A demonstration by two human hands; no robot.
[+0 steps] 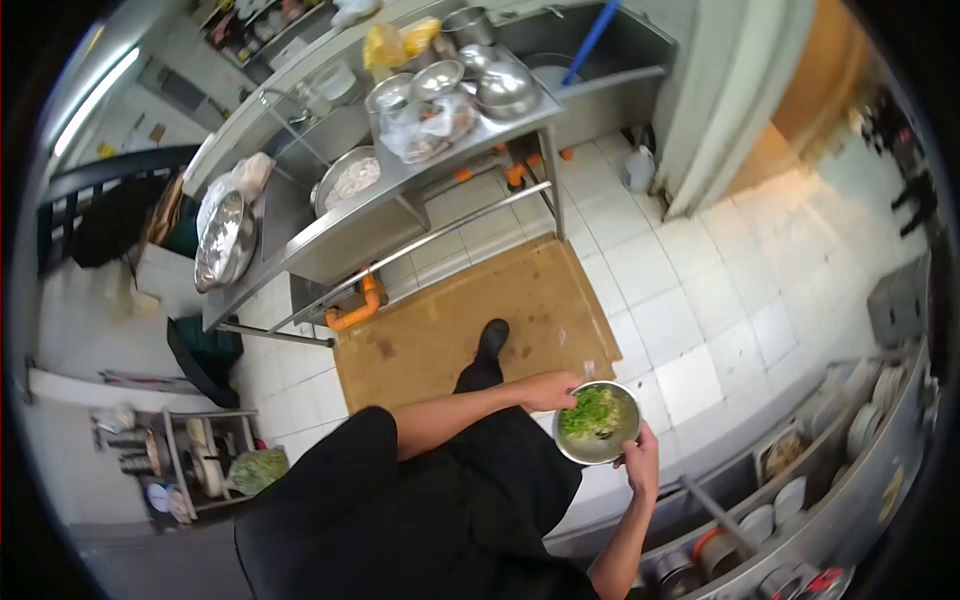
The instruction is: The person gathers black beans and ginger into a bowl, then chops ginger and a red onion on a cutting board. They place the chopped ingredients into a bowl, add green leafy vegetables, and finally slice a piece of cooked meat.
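A round metal bowl (622, 446) is held out in front of my body, over the floor. Chopped green vegetables, perhaps scallions (592, 412), lie inside it, with paler bits among them. My right hand (642, 462) grips the bowl's near right rim, thumb over the edge and fingers underneath. At the opposite upper left rim is my left hand (552, 390), closed against the bowl's edge. Its fingertips are partly hidden at the rim.
A steel sink counter (400, 185) carries metal bowls (507, 90), plastic bags (425, 125) and a large basin (228, 240). A brown mat (420, 345) lies on the tiled floor. On the right, a steel shelf unit (850, 510) holds plates and containers.
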